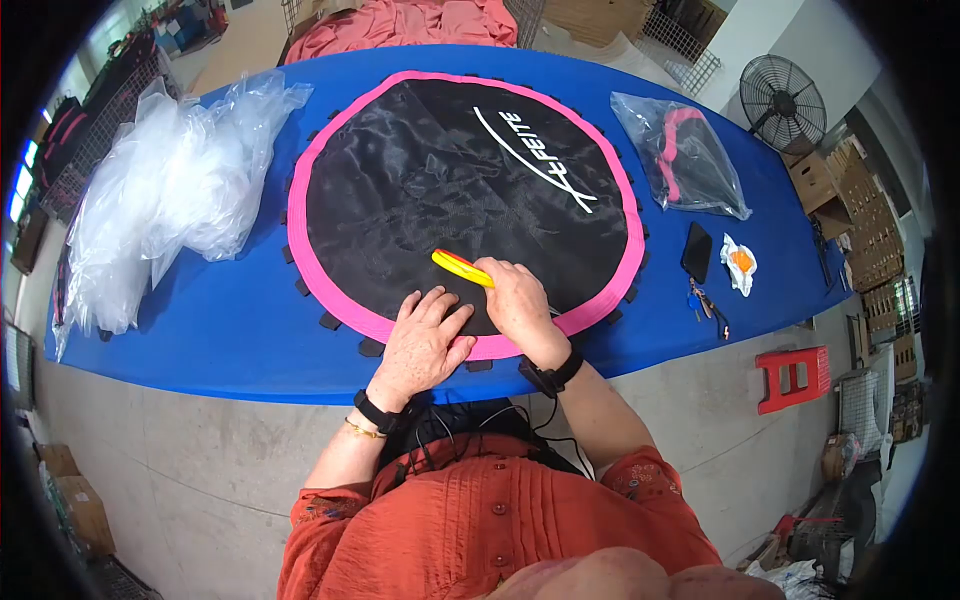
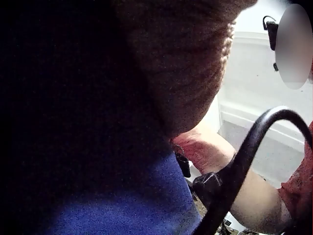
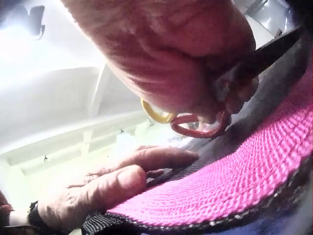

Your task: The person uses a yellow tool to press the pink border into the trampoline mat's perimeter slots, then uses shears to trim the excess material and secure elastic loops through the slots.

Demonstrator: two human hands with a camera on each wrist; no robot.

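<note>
A round black trampoline mat (image 1: 400, 180) with a pink border and black tabs lies flat, white lettering at its upper right. My right hand (image 1: 518, 305) grips a pair of scissors (image 1: 462, 269) over the mat's near part. In the right wrist view their red and yellow handle loops show below the palm, and a dark blade (image 3: 271, 54) points away past the fingers, close over the pink border (image 3: 244, 171). My left hand (image 1: 425, 342) rests on the near border, fingers extended onto the black fabric. The left wrist view is mostly dark and hides that hand's fingertips.
Clear plastic bags (image 1: 180, 180) are heaped at the left of the blue table (image 1: 230, 350). At the right lie a bagged black-and-pink piece (image 1: 690, 160), a phone (image 1: 696, 252), keys (image 1: 708, 305) and an orange item on a white wrapper (image 1: 740, 262). A red stool (image 1: 793, 380) stands beyond.
</note>
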